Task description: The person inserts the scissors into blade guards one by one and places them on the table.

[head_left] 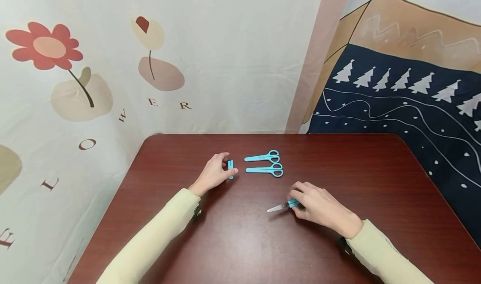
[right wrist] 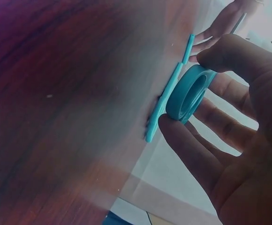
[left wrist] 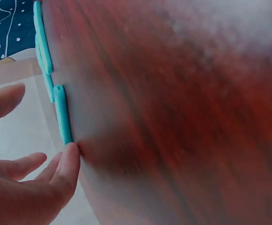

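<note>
My right hand [head_left: 319, 204] holds a pair of scissors by its blue handles [right wrist: 185, 93], thumb and fingers around the loops. The bare blades [head_left: 277, 209] point left, over the table. My left hand [head_left: 213, 173] is spread around a loose blue scissors cover [head_left: 231, 164], which lies lengthwise away from me. One fingertip [left wrist: 71, 152] meets the near end of that cover in the left wrist view, while the other fingers stand apart from it. To its right lie two blue scissors, the far pair [head_left: 257, 158] and the near pair [head_left: 259, 170], both with blades in covers.
The reddish-brown wooden table [head_left: 233, 242] carries all of these things. Behind it hangs a pale cloth [head_left: 240, 67] with flower prints and letters. A dark blue cloth [head_left: 360, 112] with white trees hangs at the right.
</note>
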The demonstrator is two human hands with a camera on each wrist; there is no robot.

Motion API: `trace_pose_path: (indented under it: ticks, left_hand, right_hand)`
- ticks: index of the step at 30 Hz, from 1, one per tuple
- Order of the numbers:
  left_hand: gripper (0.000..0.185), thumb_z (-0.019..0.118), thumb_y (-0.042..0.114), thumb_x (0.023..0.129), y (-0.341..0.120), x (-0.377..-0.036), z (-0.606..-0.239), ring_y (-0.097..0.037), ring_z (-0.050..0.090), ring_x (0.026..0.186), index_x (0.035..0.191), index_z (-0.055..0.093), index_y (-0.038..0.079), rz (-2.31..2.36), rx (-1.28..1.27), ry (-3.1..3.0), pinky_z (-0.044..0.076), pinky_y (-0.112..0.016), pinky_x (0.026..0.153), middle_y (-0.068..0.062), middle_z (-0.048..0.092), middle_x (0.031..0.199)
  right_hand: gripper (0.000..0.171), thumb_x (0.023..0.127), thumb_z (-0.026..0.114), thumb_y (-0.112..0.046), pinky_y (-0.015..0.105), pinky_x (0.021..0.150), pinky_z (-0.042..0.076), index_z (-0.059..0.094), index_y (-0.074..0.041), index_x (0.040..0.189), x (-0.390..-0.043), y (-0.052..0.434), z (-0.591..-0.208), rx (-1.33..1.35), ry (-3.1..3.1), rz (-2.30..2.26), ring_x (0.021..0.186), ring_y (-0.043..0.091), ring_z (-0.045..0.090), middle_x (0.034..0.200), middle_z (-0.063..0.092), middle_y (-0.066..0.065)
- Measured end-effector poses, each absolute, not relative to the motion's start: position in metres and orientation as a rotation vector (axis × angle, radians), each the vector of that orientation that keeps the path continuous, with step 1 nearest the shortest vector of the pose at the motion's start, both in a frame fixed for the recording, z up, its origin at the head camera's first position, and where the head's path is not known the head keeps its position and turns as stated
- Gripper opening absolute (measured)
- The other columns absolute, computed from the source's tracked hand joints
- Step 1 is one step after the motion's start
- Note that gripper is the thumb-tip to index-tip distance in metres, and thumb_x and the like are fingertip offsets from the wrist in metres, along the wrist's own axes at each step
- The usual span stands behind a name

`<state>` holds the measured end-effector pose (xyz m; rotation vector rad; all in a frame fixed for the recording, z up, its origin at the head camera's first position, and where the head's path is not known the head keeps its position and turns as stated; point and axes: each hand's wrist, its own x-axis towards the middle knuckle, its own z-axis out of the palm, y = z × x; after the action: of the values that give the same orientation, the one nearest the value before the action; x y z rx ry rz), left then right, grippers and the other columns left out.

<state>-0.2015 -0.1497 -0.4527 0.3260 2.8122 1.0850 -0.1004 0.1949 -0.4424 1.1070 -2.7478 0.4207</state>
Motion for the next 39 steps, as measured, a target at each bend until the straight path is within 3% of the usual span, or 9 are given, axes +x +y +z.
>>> trace_pose_path:
  ticks: [8, 23, 29, 39]
  left_hand:
    - [0.079, 0.086, 0.023, 0.086, -0.149, -0.21, -0.459, -0.03, 0.059, 0.11, 0.147, 0.047, -0.005, 0.996, 0.306, 2.838, 0.051, -0.043, 0.094, -0.02, 0.053, 0.133]
    - [0.047, 0.08, 0.0, 0.085, -0.157, -0.213, -0.459, -0.025, 0.068, 0.1, 0.129, 0.065, -0.004, 1.053, 0.351, 2.789, 0.055, -0.038, 0.092, -0.013, 0.068, 0.108]
    - [0.031, 0.082, 0.004, 0.086, -0.162, -0.21, -0.458, -0.024, 0.067, 0.099, 0.117, 0.076, 0.003, 1.012, 0.409, 2.775, 0.056, -0.038, 0.09, -0.011, 0.065, 0.108]
    - [0.029, 0.088, 0.018, 0.084, -0.162, -0.213, -0.456, -0.021, 0.059, 0.092, 0.109, 0.079, 0.008, 0.955, 0.477, 2.774, 0.05, -0.036, 0.083, -0.007, 0.062, 0.101]
  right_hand:
    - [0.021, 0.082, 0.084, -0.016, 0.029, 0.067, 0.055, 0.072, -0.018, 0.1, -0.1, 0.196, -0.442, 1.109, -2.739, 0.41, 0.091, 0.015, 0.058, 0.106, 0.061, -0.003]
    - [0.022, 0.082, 0.085, -0.015, 0.028, 0.067, 0.055, 0.072, -0.016, 0.1, -0.1, 0.197, -0.441, 1.114, -2.739, 0.403, 0.09, 0.016, 0.058, 0.106, 0.062, -0.001]
    - [0.023, 0.082, 0.086, -0.015, 0.028, 0.067, 0.055, 0.072, -0.016, 0.1, -0.1, 0.196, -0.44, 1.109, -2.744, 0.398, 0.09, 0.015, 0.058, 0.106, 0.061, -0.001]
    - [0.022, 0.082, 0.085, -0.016, 0.028, 0.067, 0.055, 0.072, -0.017, 0.1, -0.101, 0.196, -0.439, 1.105, -2.735, 0.401, 0.089, 0.014, 0.057, 0.105, 0.061, -0.003]
